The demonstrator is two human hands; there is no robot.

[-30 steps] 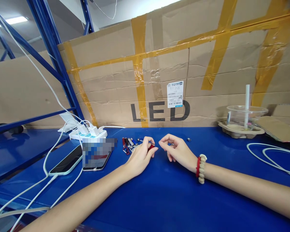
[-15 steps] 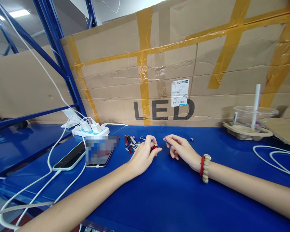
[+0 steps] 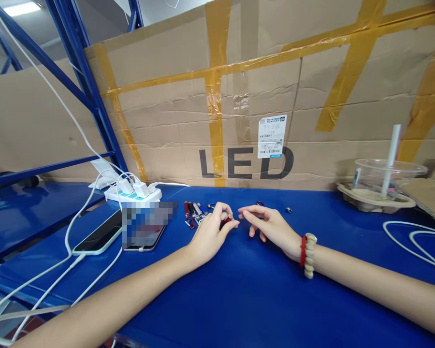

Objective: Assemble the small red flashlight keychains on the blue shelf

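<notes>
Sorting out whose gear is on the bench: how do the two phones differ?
The left phone has a pale light-blue edge and a dark, unlit screen; the right phone has a dark edge, and its screen is blurred out. A white cable runs to the left phone; none shows clearly at the right. Both lie flat, side by side, on the blue bench.

A small dark-red piece (image 3: 225, 223), perhaps a mini flashlight body, is pinched in the left hand (image 3: 210, 234) low over the blue tabletop (image 3: 239, 299), mostly hidden by fingers.
</notes>
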